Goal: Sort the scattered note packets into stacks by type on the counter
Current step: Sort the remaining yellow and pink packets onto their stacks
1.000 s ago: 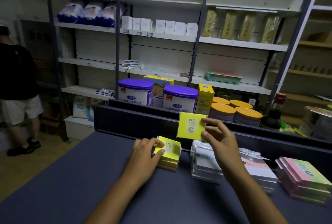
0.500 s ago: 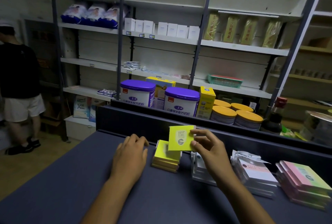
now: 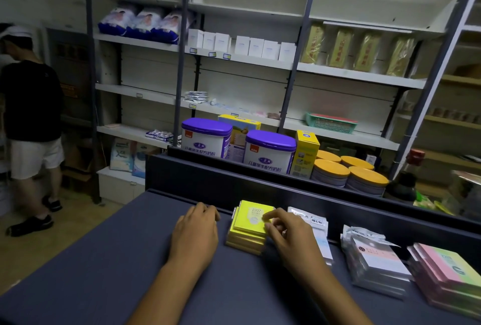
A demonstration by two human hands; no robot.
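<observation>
The room is dim around me, with the white shelving (image 3: 260, 64) catching the most light from above. My worktop (image 3: 104, 259) lies dark and flat, shadowed near its raised back edge. The wide lens bows the shelf posts outward at the edges. The person on the left (image 3: 28, 106) looks soft and slightly blurred.
</observation>
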